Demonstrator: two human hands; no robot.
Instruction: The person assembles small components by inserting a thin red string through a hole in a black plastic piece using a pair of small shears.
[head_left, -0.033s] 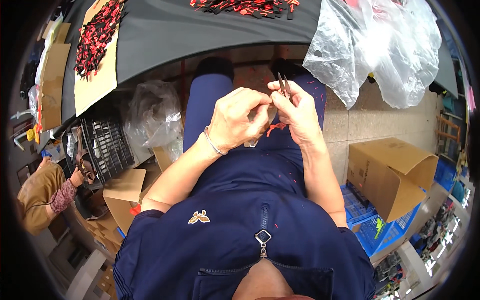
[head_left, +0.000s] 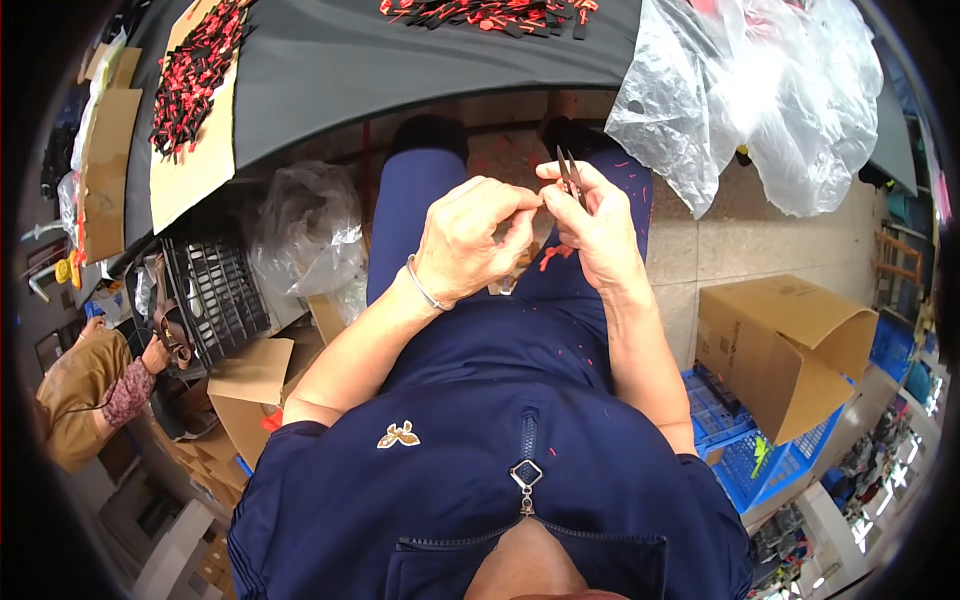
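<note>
Left hand: our left hand (head_left: 470, 240) is curled over the lap, thumb and fingertips pinched together on something tiny; we cannot tell what, as the fingers hide it.
Right hand: our right hand (head_left: 598, 230) is clamped around thin metal tweezers (head_left: 570, 172), whose tips stick up and away from us, close together, just beside the left fingertips.
Hands together: both meet above the knees, touching or nearly so at the pinch.
Work piece: probably one of the small red-and-black parts, though the view is too small here to be sure. A red scrap (head_left: 553, 256) lies on the dark blue trousers (head_left: 420, 200) just under the right hand.
Look of the parts: small, flat, red and black, light enough to scatter; red flecks dot the lap.
Done so far: a dense batch of parts (head_left: 195, 75) lies on a cardboard sheet (head_left: 190, 170) at the left of the grey table (head_left: 400, 60), and another row (head_left: 490, 14) sits along the far edge.
Left to do: we judge the piece in hand unfinished; how many remain we cannot see.
Surroundings: clear plastic bag (head_left: 760, 90) hanging at right, open cardboard box (head_left: 790, 345) on the floor, black crate (head_left: 215, 295) at left, another person's arm (head_left: 125, 390) low left.
</note>
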